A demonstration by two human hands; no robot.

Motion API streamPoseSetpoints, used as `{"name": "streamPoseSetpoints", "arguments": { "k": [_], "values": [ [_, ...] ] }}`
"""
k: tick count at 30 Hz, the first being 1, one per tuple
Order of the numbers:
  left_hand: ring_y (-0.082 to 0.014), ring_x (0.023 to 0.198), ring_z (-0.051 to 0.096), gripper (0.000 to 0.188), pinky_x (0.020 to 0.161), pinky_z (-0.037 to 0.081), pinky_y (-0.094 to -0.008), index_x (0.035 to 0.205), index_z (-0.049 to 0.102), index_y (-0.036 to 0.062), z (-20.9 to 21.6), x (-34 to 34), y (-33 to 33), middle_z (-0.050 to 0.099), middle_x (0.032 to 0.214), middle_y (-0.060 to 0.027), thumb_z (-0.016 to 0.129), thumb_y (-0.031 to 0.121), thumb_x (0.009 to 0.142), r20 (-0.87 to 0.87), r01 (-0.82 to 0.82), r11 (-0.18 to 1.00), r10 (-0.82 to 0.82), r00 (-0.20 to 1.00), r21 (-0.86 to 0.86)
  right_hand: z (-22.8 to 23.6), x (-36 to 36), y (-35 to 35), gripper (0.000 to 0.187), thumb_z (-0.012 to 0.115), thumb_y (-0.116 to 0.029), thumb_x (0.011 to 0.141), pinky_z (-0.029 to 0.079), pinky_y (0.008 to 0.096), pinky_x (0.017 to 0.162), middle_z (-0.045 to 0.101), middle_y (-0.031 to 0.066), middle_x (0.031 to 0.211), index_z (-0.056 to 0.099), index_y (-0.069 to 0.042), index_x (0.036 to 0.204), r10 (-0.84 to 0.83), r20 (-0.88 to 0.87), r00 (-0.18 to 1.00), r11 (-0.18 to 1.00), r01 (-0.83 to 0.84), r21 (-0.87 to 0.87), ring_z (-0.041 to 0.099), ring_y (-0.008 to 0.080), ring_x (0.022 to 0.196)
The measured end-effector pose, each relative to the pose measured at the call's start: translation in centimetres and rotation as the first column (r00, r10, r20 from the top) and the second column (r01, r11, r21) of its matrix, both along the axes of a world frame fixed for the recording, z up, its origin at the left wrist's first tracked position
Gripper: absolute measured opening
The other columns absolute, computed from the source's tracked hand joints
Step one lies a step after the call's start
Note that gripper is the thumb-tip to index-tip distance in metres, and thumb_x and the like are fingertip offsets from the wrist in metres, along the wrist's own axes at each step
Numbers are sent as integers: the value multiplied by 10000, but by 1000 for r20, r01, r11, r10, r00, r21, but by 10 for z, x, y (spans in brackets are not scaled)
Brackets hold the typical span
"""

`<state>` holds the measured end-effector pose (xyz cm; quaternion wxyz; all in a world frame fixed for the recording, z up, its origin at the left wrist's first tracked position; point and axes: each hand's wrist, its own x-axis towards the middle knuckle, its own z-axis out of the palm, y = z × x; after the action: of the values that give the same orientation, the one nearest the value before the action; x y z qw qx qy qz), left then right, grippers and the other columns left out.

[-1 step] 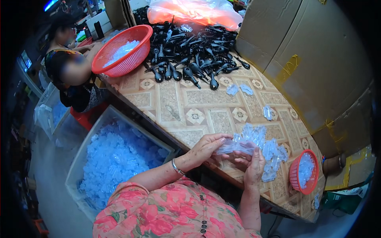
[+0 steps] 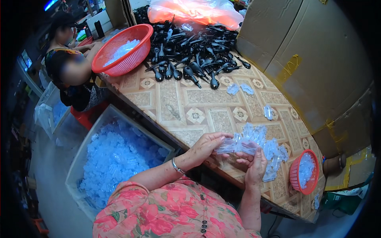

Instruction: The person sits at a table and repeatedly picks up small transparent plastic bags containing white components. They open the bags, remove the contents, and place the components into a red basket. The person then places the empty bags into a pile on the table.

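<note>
**Two-Handed Handling of Clear Plastic Pieces**

Clock directions are taken from the held work; twelve o'clock points toward the far end of the counter.

Location: The work, a set of thin, clear, elongated plastic pieces (image 2: 247, 147), is between your hands over the near edge of the tan, tile-patterned counter (image 2: 216, 97). A jumbled heap of clear, ridged plastic pieces (image 2: 272, 152) lies from one to four o'clock, just beside it. Farther out, near four o'clock, stands a small, round, red plastic basket (image 2: 294, 175) with pale pieces inside. A translucent, rectangular plastic bin (image 2: 143, 129), filled with similar pieces, stands at nine o'clock, below counter level.

Handling: Support both ends at equal height. Apply light, even pressure; thin, smooth plastic will probably flex or slip if squeezed unevenly. Lift the work slightly clear of the heap, since ridged edges may catch. Align the ends by small finger movements rather than by twisting.

Grip: Your left grip (image 2: 204, 150) is nearly closed, pinching the nine o'clock end with the thumb above and the fingers beneath. Your right grip (image 2: 255, 166) is more open: the thumb bears on the three o'clock end, with curled fingers underneath. Neither is released. The exact number of pieces held cannot be told.
</note>
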<state>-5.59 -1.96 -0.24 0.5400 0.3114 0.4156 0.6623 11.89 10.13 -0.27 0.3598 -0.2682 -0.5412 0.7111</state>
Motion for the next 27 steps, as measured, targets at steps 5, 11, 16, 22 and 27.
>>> {"name": "streamPoseSetpoints", "arguments": {
  "k": [5, 11, 16, 22, 27],
  "values": [
    [-262, 1128, 656, 411, 884, 582, -352, 1335, 539, -17, 1, -16, 6, 624, 1299, -171, 470, 269, 1048, 77, -160, 987, 162, 984, -23, -7, 21, 15, 453, 446, -370, 1061, 590, 277, 566, 685, 200, 1108, 545, 29, 1251, -82, -52, 995, 996, 80, -31, 713, 189, 738],
    [-285, 1147, 651, 409, 901, 582, -368, 1319, 546, -29, 19, -26, -2, 628, 1287, -198, 410, 258, 1062, 84, -285, 958, 283, 956, 16, -2, 29, 18, 438, 477, -351, 1054, 595, 278, 616, 687, 207, 1109, 551, 32, 1255, -139, -94, 986, 990, 136, -45, 710, 191, 738],
    [-357, 1220, 595, 461, 985, 548, -394, 1368, 466, -60, 9, -28, -3, 546, 1356, -273, 354, 284, 1082, 205, -315, 948, 302, 931, 33, 1, 33, 23, 433, 501, -340, 1047, 599, 285, 639, 683, 192, 1115, 551, 36, 1256, -210, -90, 973, 977, 212, 13, 712, 200, 770],
    [-386, 1267, 550, 457, 1025, 527, -411, 1405, 417, -38, 3, -32, -2, 495, 1396, -301, 357, 280, 1082, 333, -309, 950, 280, 901, 38, 8, 28, 34, 411, 517, -316, 1043, 588, 282, 647, 674, 135, 1073, 570, 42, 1236, -344, -128, 930, 928, 358, 105, 701, 183, 786],
    [-370, 1251, 568, 423, 1005, 537, -411, 1380, 461, -36, -3, -39, -4, 536, 1368, -269, 390, 243, 1070, 284, -280, 959, 256, 924, 44, 23, 23, 47, 329, 534, -291, 1043, 501, 210, 578, 689, 58, 922, 643, -5, 1163, -222, 90, 971, 946, 192, 261, 593, 66, 626]
  ]
}}
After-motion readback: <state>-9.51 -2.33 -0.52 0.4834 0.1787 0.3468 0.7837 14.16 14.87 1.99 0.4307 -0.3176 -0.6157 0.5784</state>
